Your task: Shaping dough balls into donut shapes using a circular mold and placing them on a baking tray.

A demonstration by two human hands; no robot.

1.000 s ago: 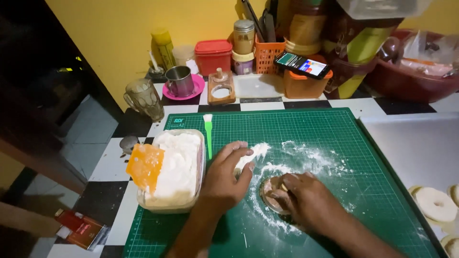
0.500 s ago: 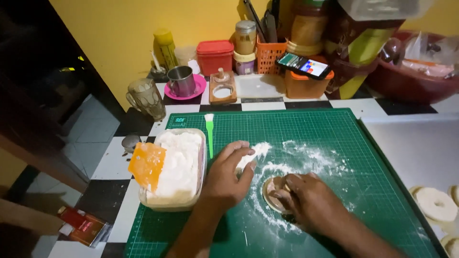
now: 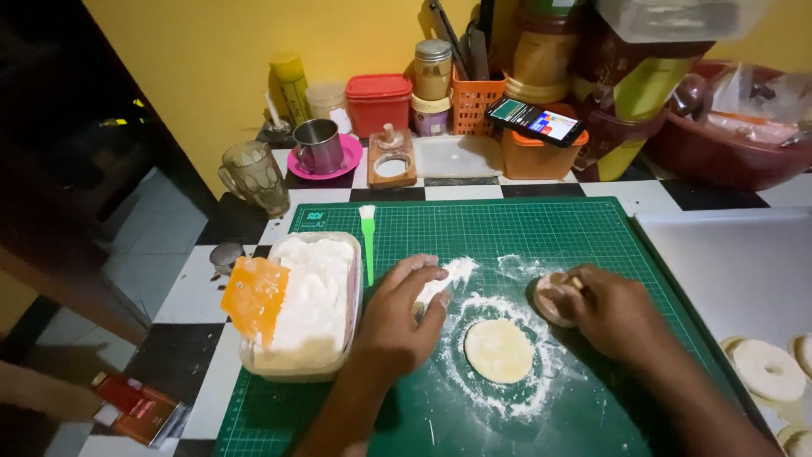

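Observation:
A flat round disc of dough lies in a patch of flour on the green cutting mat. My right hand sits to the right of it, closed around a small round wooden press or cutter that rests on the mat. My left hand lies on the mat left of the disc, fingers together and dusted with flour, next to a little heap of flour. A clear tub of flour with an orange scraper stands just left of that hand.
A green-handled brush lies on the mat's far left. A metal tray at right holds ring-shaped dough pieces. Behind the mat: glass mug, metal cup on a pink saucer, wooden stamp, phone, jars, containers.
My right hand has moved right and lifted the round tool off the dough, leaving the flattened disc bare on the floured mat. The left hand stays beside the flour tub.

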